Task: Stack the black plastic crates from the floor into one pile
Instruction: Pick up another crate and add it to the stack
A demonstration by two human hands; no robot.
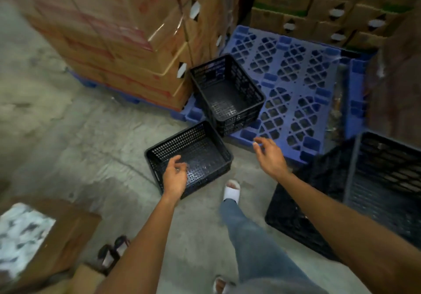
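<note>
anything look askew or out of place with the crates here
Yes: the deeper black perforated plastic crate sits tilted, half on the blue plastic pallet edge. The shallower black crate lies flat on the concrete floor.

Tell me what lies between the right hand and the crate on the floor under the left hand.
Only bare concrete floor; the head view shows nothing else between the right hand and the floor crate.

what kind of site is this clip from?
Likely a warehouse or stockroom: shrink-wrapped stacks of cardboard cartons, a blue plastic pallet on a bare concrete floor, and black perforated crates lying about.
</note>
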